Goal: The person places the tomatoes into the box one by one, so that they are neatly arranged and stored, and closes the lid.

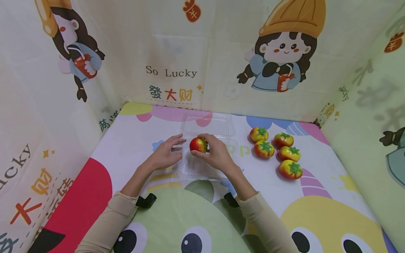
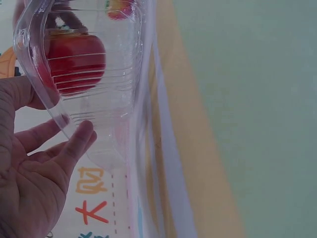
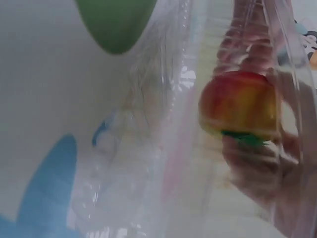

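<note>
In the head view, my right hand [image 1: 215,151] holds a red-and-yellow toy tomato [image 1: 197,144] between thumb and fingers, over the base of a clear plastic clamshell box [image 1: 202,171]. The right wrist view shows the tomato [image 3: 240,105] through the clear wall, its green calyx turned toward the palm. On the box's left side is my left hand [image 1: 165,153], thumb and fingers spread apart. In the left wrist view its fingertips [image 2: 81,130] are right at the box's ribbed side wall [image 2: 74,106], with the tomato visible behind that wall.
The box's lid [image 1: 207,123] lies folded back, away from the person. Several more toy tomatoes stand in a group to the right, among them a front one [image 1: 290,169] and a back one [image 1: 258,134]. Printed cloth [image 1: 221,70] walls enclose the table's back and sides.
</note>
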`<control>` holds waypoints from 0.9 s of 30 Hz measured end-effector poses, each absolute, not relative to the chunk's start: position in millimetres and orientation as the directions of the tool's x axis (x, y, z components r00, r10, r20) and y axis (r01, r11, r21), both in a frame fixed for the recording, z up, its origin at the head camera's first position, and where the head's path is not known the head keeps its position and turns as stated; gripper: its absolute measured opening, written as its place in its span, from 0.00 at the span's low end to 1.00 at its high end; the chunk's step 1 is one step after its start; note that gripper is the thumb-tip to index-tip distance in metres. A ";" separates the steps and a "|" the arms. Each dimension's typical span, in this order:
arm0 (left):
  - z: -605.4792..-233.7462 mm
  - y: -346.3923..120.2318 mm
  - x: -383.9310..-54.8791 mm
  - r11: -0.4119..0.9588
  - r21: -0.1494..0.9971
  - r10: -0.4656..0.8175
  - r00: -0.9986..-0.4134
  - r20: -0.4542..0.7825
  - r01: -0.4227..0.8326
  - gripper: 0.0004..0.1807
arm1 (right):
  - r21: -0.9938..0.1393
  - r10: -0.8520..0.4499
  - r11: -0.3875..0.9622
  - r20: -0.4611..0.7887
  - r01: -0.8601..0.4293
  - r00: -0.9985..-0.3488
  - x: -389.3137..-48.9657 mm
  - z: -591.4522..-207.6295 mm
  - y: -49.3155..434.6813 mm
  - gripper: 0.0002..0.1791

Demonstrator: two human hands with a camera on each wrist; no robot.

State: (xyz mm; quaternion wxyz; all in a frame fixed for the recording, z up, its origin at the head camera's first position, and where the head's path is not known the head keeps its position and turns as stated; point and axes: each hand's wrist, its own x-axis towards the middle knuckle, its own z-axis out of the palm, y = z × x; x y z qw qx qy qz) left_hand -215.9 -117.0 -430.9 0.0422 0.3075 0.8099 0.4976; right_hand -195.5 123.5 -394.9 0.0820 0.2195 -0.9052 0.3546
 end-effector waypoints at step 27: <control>-429.0 -115.6 -214.4 0.319 0.844 0.540 -0.815 0.211 0.431 0.29 | -0.620 -0.281 0.699 0.220 -0.356 -0.934 -206.2 -412.0 99.3 0.31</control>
